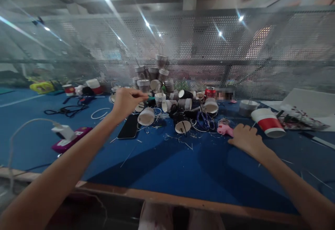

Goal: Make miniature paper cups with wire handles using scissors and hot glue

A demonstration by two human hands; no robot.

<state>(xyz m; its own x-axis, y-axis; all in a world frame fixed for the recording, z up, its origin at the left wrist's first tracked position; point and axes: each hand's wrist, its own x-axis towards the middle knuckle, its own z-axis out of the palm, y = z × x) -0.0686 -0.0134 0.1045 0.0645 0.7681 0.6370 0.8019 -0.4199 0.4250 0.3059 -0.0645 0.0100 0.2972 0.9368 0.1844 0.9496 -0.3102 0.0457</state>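
Observation:
My left hand (128,101) reaches over the crowded middle of the table, thumb and fingers pinched together. A small green object (151,98) shows at its fingertips, too small to identify, beside an upright whitish paper cup (160,99). Below that hand, a tipped cup (146,117) lies near a black phone (128,127). My right hand (246,137) rests low over the blue tabletop with fingers apart, touching or nearly touching a pink tool (225,129) shaped like a glue gun. Close by on its right lies a red-and-white paper cup (268,122).
Wrapped cups (154,72) are stacked at the back against a perforated metal screen (199,45). Blue-handled scissors (205,120), a dark cup with cord (182,124) and a red can (210,93) crowd the middle. At left is a purple power strip (72,139) with a white plug.

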